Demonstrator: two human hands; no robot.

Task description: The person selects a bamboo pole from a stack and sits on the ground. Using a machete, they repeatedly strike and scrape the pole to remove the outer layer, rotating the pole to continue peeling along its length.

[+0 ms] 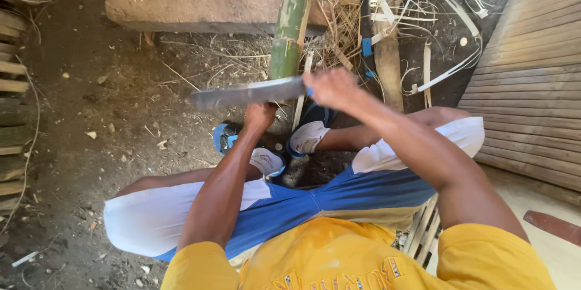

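Note:
A green bamboo pole (292, 17) runs from the top of the view down toward my lap. My left hand (260, 115) is closed around its lower end, which the blade partly hides. My right hand (333, 87) grips the handle of a broad grey blade (248, 92), held crosswise over the end of the pole and blurred. I sit with my knees apart, in blue and white shorts and a yellow shirt.
A thick wooden block (193, 2) lies on the dirt behind the pole. Pale bamboo strips and shavings (423, 17) are scattered at the top right. A stack of flat slats (532, 78) fills the right side. My sandalled feet (266, 151) rest below the blade.

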